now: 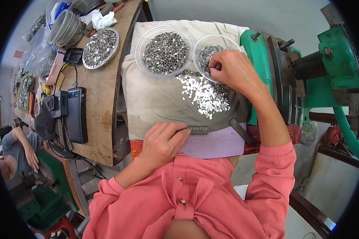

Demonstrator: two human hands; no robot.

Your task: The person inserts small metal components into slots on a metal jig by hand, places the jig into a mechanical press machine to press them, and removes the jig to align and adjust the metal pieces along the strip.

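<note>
My left hand (pixel 165 140) is closed on the left end of a short dark metal bar (pixel 198 130) with a row of notches, low over the cloth near my lap. My right hand (pixel 232 71) reaches into a small clear plastic bowl (pixel 203 39) of little metal pieces (pixel 208 55), its fingers pinched. Whatever lies between those fingertips is hidden. Left of that bowl is a larger clear bowl (pixel 139 53) of small metal pieces (pixel 165 53). Shiny flat bits (pixel 203 93) are spread loose on the cloth in front of both bowls.
A flat dark metal strip (pixel 241 131) lies by the lilac cloth (pixel 215 145). To the right stands a green machine (pixel 335 55). On the wooden table (pixel 97 115) at left are a phone (pixel 76 115) and a plate of metal pieces (pixel 100 47). Another person (pixel 20 149) sits far left.
</note>
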